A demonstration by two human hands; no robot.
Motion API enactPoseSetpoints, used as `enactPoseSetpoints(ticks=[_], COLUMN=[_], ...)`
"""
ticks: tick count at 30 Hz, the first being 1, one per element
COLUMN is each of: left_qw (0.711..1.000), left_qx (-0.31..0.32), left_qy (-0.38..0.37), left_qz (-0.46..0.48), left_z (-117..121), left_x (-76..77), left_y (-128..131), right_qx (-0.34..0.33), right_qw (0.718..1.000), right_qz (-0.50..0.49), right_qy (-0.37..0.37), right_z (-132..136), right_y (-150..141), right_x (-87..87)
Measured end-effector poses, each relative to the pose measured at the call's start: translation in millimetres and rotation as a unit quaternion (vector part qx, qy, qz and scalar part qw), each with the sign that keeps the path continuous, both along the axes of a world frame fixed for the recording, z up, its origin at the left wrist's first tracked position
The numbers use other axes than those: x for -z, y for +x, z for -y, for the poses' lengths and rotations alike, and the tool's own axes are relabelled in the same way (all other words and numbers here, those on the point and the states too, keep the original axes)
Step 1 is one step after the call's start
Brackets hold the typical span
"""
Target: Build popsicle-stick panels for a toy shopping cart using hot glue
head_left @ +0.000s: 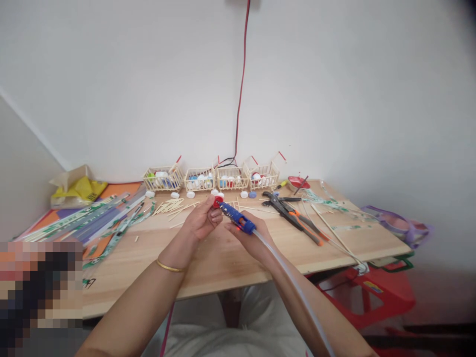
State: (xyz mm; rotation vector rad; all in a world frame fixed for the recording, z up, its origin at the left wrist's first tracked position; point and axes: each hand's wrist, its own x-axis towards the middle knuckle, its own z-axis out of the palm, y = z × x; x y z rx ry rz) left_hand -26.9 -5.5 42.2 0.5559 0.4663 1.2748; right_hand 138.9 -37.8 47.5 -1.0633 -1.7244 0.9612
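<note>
Pinched in the fingers of my left hand (204,218) is a small red bottle cap (218,201). My right hand (255,235) is wrapped round a blue glue gun (238,217), whose nozzle points at the cap and meets it or comes very close. A long clear glue stick (275,255) trails from the back of the gun over my right forearm. Just beyond my hands, white caps (214,193) stand on the wooden table (208,267). Short thin wooden sticks (169,206) lie in a loose heap to the left.
Several small stick-built carts (162,179) filled with caps line the wall. Pliers (293,215) with orange-black handles lie at right, near a red dish (298,182). Plastic-wrapped packs (107,218) and a yellow bag (80,191) occupy the left. A red stool (383,292) stands below the right edge.
</note>
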Motion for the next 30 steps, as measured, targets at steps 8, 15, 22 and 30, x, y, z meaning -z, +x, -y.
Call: enactPoseSetpoints(ticks=[8,15,22,30], left_qw=[1.0,1.0,1.0,1.0], left_qx=[-0.002,0.007,0.011,0.014], left_qy=[-0.002,0.009,0.013,0.006], left_qz=[-0.002,-0.016,-0.023,-0.019], left_z=[-1,-4,-3,-3], left_x=[0.1,1.5,-0.3,1.1], left_y=[-1,-3,-3,-4], right_qx=[0.004,0.0,0.008,0.011], right_qw=[1.0,1.0,1.0,0.998], right_qz=[0.003,-0.014,-0.004,-0.027], right_qy=[-0.001,-0.004,-0.014,-0.056], right_z=[-1,0,0,3], right_y=[-1,-4,-6,-11], right_x=[-0.5,-1.8,-2.3,-5.3])
